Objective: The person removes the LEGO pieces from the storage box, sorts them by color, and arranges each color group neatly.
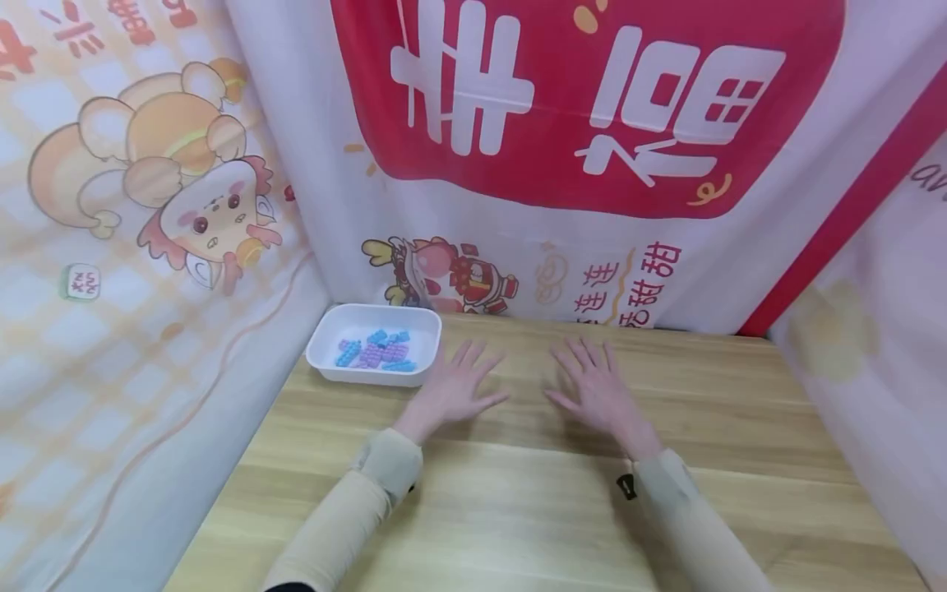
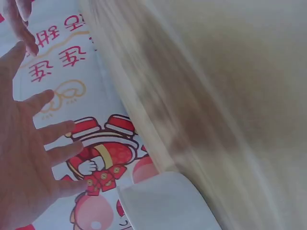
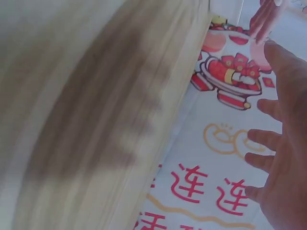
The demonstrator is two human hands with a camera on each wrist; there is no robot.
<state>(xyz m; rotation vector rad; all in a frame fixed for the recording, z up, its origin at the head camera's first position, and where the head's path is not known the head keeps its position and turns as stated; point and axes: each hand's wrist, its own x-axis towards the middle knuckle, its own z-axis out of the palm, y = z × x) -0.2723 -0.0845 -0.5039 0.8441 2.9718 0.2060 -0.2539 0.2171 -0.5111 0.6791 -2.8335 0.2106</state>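
Palm down above the wooden table, my left hand (image 1: 453, 386) spreads its fingers just right of a white plastic tray (image 1: 321, 349). Blue blocks (image 1: 348, 353) and purple blocks (image 1: 371, 355) lie heaped inside that tray. My right hand (image 1: 595, 390), fingers also spread, is over the table to the right, a gap apart from the left one. Neither hand holds anything. In the left wrist view, the left hand (image 2: 29, 158) shows its palm side near a corner of the tray (image 2: 165, 203). The right wrist view shows the right hand (image 3: 288, 143) with fingers extended over its shadow.
The wooden table (image 1: 518, 510) meets a printed cloth (image 1: 540, 238) with red and white lettering at the back. Another printed cloth (image 1: 185, 345) hangs along the left side, and a white cloth (image 1: 873, 345) borders the right.
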